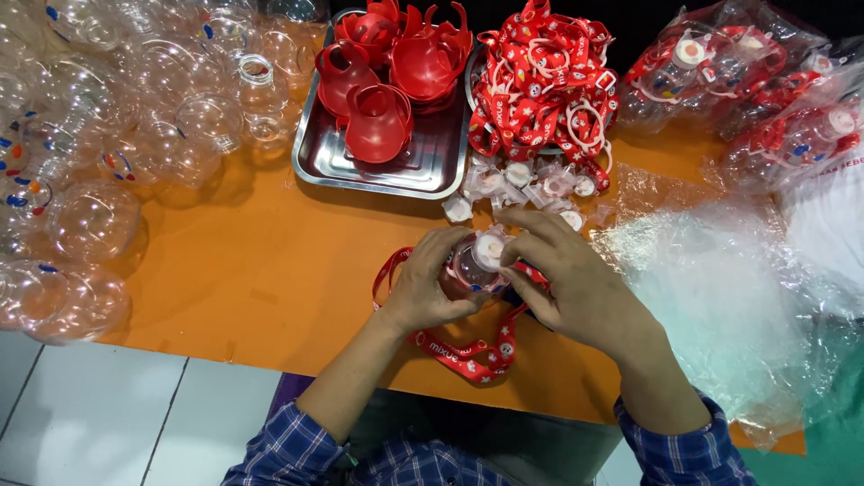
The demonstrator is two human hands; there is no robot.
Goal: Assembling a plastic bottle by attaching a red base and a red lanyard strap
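My left hand grips a clear round plastic bottle from its left side, just above the orange table. My right hand holds the same bottle from the right, fingers on its white cap. A red printed strap hangs from the bottle and loops down onto the table below both hands.
A steel tray with red plastic cup-shaped parts stands at the back. Beside it lie a pile of red straps and small wrapped white caps. Clear round bottles crowd the left; plastic bags and bagged finished bottles fill the right.
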